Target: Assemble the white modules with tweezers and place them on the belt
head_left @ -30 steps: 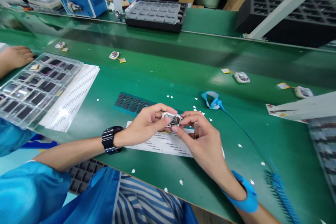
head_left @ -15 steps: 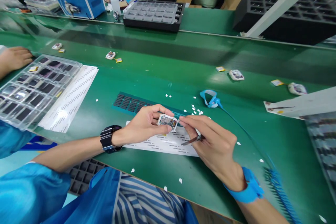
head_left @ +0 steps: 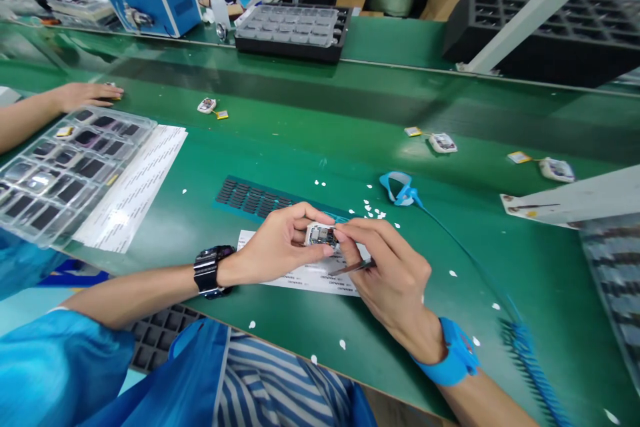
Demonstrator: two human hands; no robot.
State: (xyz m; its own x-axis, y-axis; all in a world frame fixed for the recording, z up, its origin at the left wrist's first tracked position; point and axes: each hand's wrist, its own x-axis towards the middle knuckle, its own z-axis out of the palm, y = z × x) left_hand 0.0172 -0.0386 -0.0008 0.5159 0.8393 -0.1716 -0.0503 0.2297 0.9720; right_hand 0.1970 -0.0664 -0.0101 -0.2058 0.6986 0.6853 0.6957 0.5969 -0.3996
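My left hand (head_left: pixel 273 243) grips a small white device housing (head_left: pixel 320 235) with a bare circuit board showing inside. The fingers and thumb clasp its far and near edges. My right hand (head_left: pixel 393 263) is closed, with a dark metal pair of tweezers (head_left: pixel 351 268) held in it, the tip pointing left. Its thumb and forefinger pinch at the housing's right end; what lies between those fingertips is hidden. Under both hands lies a printed white sheet (head_left: pixel 295 280). Behind them is a teal strip (head_left: pixel 255 199) with rows of small dark pieces.
White housings (head_left: pixel 443 143) with yellow-edged batteries rest on the green belt. A co-worker's hand (head_left: pixel 90 93) reaches over a clear compartment tray (head_left: pixel 75 167) at left. A blue wrist strap (head_left: pixel 400 188) with coiled cord lies at right, near scattered white bits (head_left: pixel 375 210). A white post (head_left: pixel 570 197) stands at right.
My right hand has shifted left, and my left hand slightly right with the housing. The housings on the belt have moved left. The co-worker's hand has reached right onto a piece there.
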